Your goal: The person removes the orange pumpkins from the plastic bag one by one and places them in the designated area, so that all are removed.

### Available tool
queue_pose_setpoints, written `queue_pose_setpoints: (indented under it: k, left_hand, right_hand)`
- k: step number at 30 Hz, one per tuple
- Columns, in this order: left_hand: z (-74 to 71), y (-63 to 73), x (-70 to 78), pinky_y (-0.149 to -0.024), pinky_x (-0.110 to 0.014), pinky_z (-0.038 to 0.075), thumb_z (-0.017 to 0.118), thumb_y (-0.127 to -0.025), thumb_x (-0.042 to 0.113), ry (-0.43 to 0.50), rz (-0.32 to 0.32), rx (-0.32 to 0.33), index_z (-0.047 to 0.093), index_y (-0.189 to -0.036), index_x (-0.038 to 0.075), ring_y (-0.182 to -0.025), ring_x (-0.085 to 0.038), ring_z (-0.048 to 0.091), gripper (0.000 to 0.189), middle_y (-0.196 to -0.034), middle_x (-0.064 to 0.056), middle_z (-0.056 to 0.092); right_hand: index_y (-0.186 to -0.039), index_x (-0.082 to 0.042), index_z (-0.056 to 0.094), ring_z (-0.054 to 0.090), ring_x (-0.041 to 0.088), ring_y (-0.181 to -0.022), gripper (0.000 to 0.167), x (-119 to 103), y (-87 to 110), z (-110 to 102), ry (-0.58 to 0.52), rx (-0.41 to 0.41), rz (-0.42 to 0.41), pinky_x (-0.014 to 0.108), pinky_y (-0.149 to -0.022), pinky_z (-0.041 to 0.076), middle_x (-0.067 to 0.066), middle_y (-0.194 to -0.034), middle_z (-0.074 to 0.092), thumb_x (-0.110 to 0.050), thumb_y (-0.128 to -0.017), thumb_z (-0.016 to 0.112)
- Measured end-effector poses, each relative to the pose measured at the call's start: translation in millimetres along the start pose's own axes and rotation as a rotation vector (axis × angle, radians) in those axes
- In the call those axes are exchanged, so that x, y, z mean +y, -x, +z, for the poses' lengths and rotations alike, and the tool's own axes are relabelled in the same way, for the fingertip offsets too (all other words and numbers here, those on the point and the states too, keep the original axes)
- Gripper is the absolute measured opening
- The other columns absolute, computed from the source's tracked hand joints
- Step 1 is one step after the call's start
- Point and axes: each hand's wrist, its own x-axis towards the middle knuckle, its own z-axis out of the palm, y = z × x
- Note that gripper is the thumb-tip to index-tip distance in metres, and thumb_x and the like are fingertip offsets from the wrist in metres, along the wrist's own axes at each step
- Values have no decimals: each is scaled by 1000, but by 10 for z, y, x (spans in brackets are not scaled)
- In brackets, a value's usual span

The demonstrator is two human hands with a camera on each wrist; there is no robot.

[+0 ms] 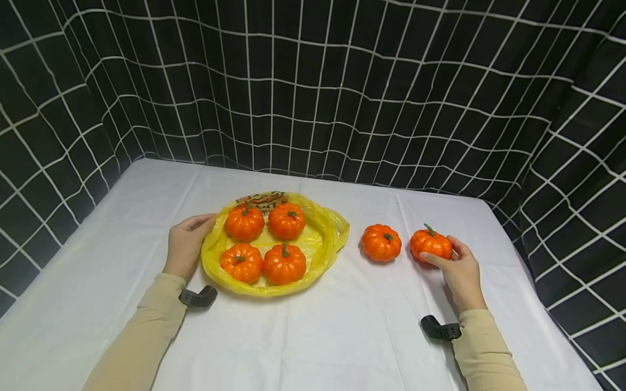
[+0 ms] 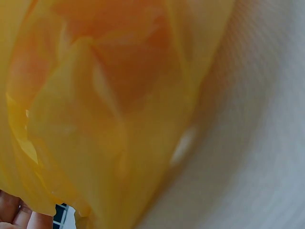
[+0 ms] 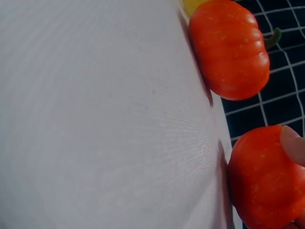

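At the left side of the yellow plastic bag [image 1: 320, 266], my left hand [image 1: 188, 244] holds its rim, with the fingertips partly hidden by the plastic. The left wrist view shows fingers [image 2: 24, 217] against the bag's edge. Several small orange pumpkins [image 1: 285, 264] with green stems sit inside the open bag. On the right, my right hand [image 1: 461, 274] grips another pumpkin [image 1: 430, 245] from its right side, thumb at the front. A loose pumpkin [image 1: 381, 243] rests on the cloth between the bag and that hand.
A white cloth [image 1: 337, 336] covers the table. Black curtains [image 1: 313, 92] with a white grid surround its back and sides. The bag's twisted handle [image 1: 342, 228] sticks out on its right. Each wrist carries a black camera mount [image 1: 440, 328].
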Motion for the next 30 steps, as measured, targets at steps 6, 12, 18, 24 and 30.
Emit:
queue_pose_setpoints:
  k: [6,12,18,24,30]
  left_hand:
    - [-8,7,-14,-90,-9,53,64,-97,33,-8,-4,1,65,-127,4,-108,-1,60,41,-133,-14,64]
    - [-12,9,-10,-90,-9,53,64,-97,34,-9,-10,-7,65,-128,6,-110,-2,60,42,-135,-13,63]
    - [-5,-4,-10,-90,-9,53,65,-97,34,-4,-11,-6,66,-127,5,-109,-2,60,42,-134,-13,63]
    - [-1,0,-9,-90,-9,53,64,-97,32,-4,-3,1,66,-126,4,-107,-1,61,41,-133,-14,64]
    - [5,2,-4,-89,-9,53,64,-97,31,-7,-3,4,66,-126,3,-107,-1,61,40,-131,-13,65]
  right_hand:
    - [-160,-13,17,26,29,-151,95,7,13,-6,-16,-20,-1,45,-126,24,13,-166,21,-22,-87,78]
    - [-160,-12,16,25,28,-151,94,15,6,-19,-27,-37,0,43,-126,25,13,-166,20,-19,-88,76]
    - [-160,-13,15,24,27,-152,95,30,-2,-19,-35,-43,-9,42,-126,24,11,-167,18,-15,-87,77]
    - [-160,-14,15,23,26,-153,96,46,-12,-10,-52,-44,-11,41,-127,23,10,-167,17,-11,-87,77]
    - [-160,-13,16,25,26,-152,94,41,-7,-9,-50,-40,-11,40,-126,25,8,-168,15,-9,-87,76]
